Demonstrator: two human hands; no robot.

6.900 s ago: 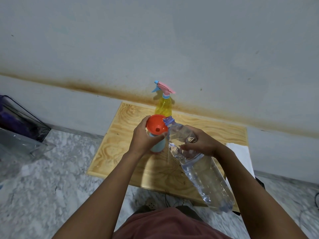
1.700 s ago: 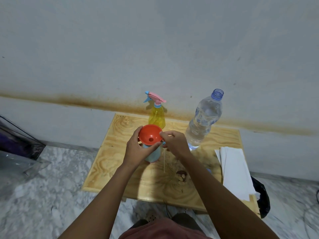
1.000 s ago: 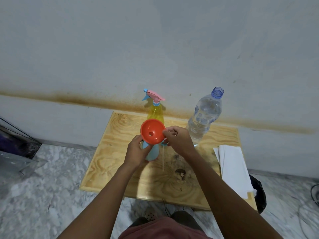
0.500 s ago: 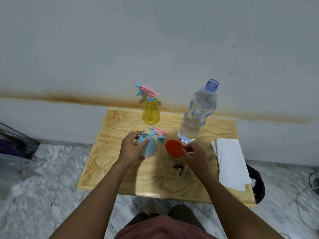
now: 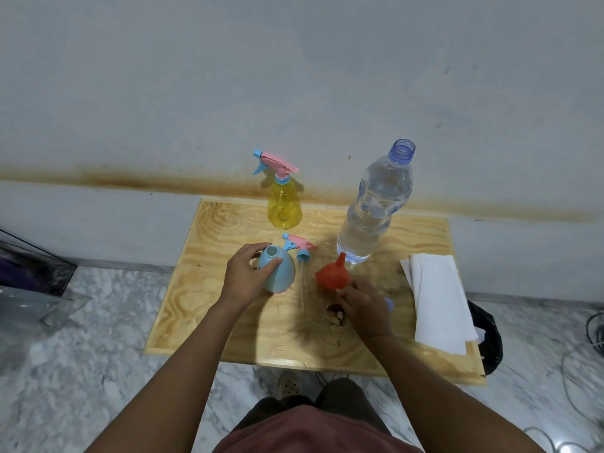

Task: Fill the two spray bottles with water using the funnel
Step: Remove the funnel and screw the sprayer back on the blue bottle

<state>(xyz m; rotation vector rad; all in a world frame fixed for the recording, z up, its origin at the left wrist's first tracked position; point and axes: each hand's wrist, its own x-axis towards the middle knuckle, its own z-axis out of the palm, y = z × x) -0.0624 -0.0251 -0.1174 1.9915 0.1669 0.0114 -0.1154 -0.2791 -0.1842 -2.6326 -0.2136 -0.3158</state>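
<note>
Funnel [image 5: 331, 275], orange, tilted near the middle of the wooden table [image 5: 212, 325], spout pointing away toward the far edge. Unclear whether resting on the wood or held just above it. Wide rim pinched by the fingertips of the right hand [image 5: 362, 305], which reaches in from the near edge. Small blue object [image 5: 389, 304] just right of that hand, mostly hidden.

Left of the funnel, pale blue spray bottle [image 5: 279, 277] standing upright, neck open, with the left hand [image 5: 243, 279] gripping it, fingers and thumb curled round its upper part.

Just behind it, pink and blue spray head [image 5: 299, 246] lying loose on the wood, thin tube trailing back between bottle and funnel.

Along the right edge, stack of white paper [image 5: 438, 305].

Farther back, right of centre, clear water bottle [image 5: 376, 210] standing uncapped, just beyond the funnel's spout. At the far edge, by the wall, yellow spray bottle [image 5: 283, 207] upright with its spray head on.
</note>
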